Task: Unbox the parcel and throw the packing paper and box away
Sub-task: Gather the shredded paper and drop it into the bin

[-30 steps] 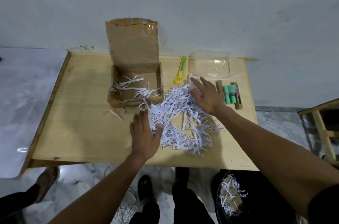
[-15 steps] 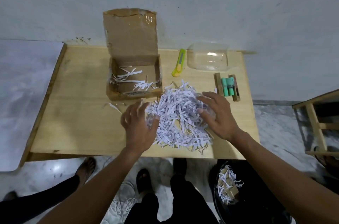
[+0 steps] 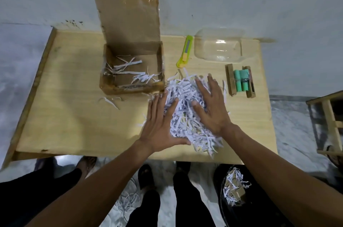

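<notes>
A pile of white shredded packing paper lies on the wooden table, just right of the open cardboard box. The box's lid stands upright against the wall, and a few paper strips remain inside it. My left hand presses against the pile's left side, fingers spread. My right hand lies flat on the pile's right side, fingers also spread. Both hands squeeze the heap between them. Neither hand has closed around it.
A yellow-green box cutter, a clear plastic cover and a wooden holder with green cylinders sit at the table's back right. A black bin holding shreds and cardboard stands on the floor at the lower right. A wooden stool stands at the right edge.
Both hands have drawn closer together, gathering the scattered shreds into a tighter, taller heap. The right hand slid back toward me and onto the pile.
</notes>
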Tool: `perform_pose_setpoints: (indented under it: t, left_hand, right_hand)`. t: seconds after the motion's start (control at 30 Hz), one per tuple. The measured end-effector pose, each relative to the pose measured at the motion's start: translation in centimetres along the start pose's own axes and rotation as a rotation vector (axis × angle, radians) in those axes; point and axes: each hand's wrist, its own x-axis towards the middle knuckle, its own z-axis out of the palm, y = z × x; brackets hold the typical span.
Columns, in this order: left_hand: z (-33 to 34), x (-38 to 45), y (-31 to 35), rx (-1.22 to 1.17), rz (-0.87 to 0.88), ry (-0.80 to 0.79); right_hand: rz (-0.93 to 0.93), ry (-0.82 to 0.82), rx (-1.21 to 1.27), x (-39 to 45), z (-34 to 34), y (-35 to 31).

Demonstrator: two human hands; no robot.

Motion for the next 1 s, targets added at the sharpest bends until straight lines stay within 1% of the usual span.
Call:
perform_pose_setpoints:
  t: [0.1,0.2,0.27,0.33,0.47,0.53,0.57,0.63,0.7,0.77,0.83,0.9,1.0]
  left_hand:
    - [0.8,1.0,0.3,-0.045,-0.043,0.044]
    - [1.3,1.7,0.4,-0.06,-0.108,0.054]
    - [1.4,2.1,0.3,-0.078,-0.132,0.057]
    - [1.2,2.3,0.1,-0.088,-0.119,0.07]
    - [0.8,2.3,-0.9,-0.093,-0.055,0.037]
    - [0.7,2.2,-1.2,-0.141,-0.038,0.006]
    - [0.6,2.1,-1.2,-0.184,-0.036,-0.002]
    - [0.3,1.9,-0.9,-0.308,-0.047,0.0]
    - [0.2,1.9,-0.2,-0.44,-0.053,0.035]
    - [0.2,2.0,0.6,-0.572,-0.098,0.093]
    - [0.3,2.4,1.6,-0.676,-0.176,0.195]
    - [0.6,2.9,2.8,-0.749,-0.246,0.338]
    - [0.9,3.8,4.4,-0.881,-0.361,0.513]
  right_hand:
    - [-0.047,-0.007,0.097,0.6,1.1,-0.3]
    - [0.002,-0.017,0.266,0.1,1.9,-0.6]
    - [-0.009,-0.047,0.294,-0.3,2.0,-0.6]
    - [-0.068,-0.114,0.24,-0.6,1.5,-0.1]
    - [-0.266,-0.231,-0.051,-1.0,-0.3,1.2]
    - [-0.298,-0.256,-0.124,-1.3,-0.7,1.4]
    - [-0.289,-0.239,-0.115,-1.5,-0.5,1.3]
    - [-0.226,-0.162,-0.002,-1.7,0.1,0.6]
    - [-0.133,-0.09,0.163,-1.8,1.0,-0.4]
    - [-0.081,-0.037,0.28,-1.9,1.9,-1.2]
    - [-0.056,0.022,0.356,-1.8,2.7,-1.8]
    - [-0.013,0.106,0.433,-1.6,3.2,-2.4]
    - [0.081,0.209,0.544,-1.2,3.6,-3.6]
